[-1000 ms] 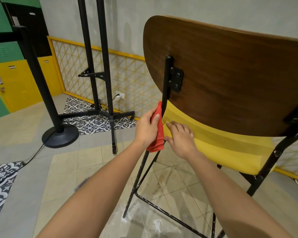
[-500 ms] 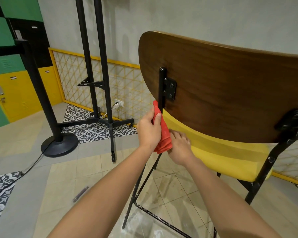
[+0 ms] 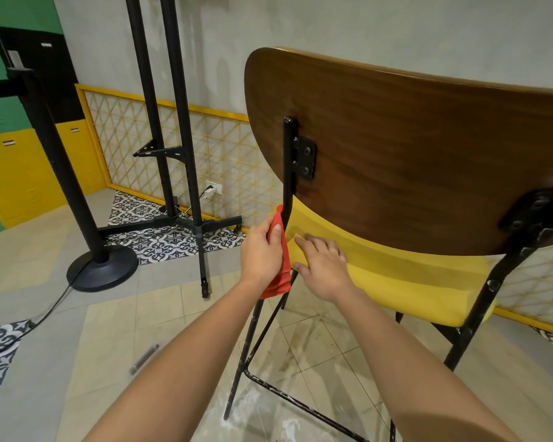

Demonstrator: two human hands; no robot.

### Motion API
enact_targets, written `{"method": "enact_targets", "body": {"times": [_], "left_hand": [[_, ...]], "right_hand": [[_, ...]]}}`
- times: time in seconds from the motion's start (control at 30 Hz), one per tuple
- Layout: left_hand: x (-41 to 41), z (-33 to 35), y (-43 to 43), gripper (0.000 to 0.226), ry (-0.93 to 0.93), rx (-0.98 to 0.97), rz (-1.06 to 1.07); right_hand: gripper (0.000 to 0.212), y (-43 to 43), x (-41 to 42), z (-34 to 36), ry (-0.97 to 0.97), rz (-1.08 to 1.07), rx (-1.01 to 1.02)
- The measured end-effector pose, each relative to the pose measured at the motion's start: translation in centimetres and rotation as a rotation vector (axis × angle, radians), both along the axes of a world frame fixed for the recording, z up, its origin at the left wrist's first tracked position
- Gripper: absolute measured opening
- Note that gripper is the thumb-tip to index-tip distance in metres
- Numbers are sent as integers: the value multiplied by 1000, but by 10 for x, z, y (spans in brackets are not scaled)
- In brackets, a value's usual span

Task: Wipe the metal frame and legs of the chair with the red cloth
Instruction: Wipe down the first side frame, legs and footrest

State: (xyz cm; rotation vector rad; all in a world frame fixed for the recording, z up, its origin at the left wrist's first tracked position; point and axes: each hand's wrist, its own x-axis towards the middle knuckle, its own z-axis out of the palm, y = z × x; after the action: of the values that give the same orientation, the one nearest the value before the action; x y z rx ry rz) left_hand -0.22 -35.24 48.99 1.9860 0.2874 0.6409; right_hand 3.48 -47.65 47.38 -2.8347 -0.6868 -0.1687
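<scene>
The chair has a dark wooden backrest (image 3: pixel 412 148), a yellow seat (image 3: pixel 406 279) and a black metal frame (image 3: pixel 288 161) with thin legs. My left hand (image 3: pixel 261 256) grips the red cloth (image 3: pixel 280 266) against the left rear upright, just below the backrest where the seat begins. The cloth hangs down past my wrist. My right hand (image 3: pixel 321 266) rests flat with straight fingers on the back edge of the yellow seat, right beside the cloth. The right rear leg (image 3: pixel 489 291) stands untouched.
A black stand with two tall poles (image 3: pixel 173 129) and a cross base stands behind on the left. A round-based black post (image 3: pixel 99 266) with a cable is further left. A yellow lattice panel (image 3: pixel 224 154) lines the wall. A small dark tube (image 3: pixel 144 358) lies on the tiled floor.
My left hand has kept the cloth on the left upright, sliding along it slightly. My right hand's fingers have spread flat on the seat edge. The view has shifted a little.
</scene>
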Motion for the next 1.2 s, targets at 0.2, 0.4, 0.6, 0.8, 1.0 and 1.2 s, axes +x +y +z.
{"method": "enact_targets", "body": {"times": [0.2,0.4,0.6,0.8,1.0,1.2], "left_hand": [[1,-10,12,37,43,30,-54],[-3,-30,-4,35,-25,-77,45],[-5,-42,-6,25,-32,-175,115],[-6,-46,-14,17,-133,-198,107],[-8,-61,-10,21,-46,-173,99],[-8,-54,3,23,-30,-134,75]], "right_hand": [[54,1,0,-5,-75,-16,-13],[54,2,0,-8,-86,-20,-11],[55,2,2,-9,-98,-26,-14],[55,3,1,-11,-120,-28,-22],[55,2,1,-12,-126,-20,-25],[55,3,0,-12,-134,-26,-34]]}}
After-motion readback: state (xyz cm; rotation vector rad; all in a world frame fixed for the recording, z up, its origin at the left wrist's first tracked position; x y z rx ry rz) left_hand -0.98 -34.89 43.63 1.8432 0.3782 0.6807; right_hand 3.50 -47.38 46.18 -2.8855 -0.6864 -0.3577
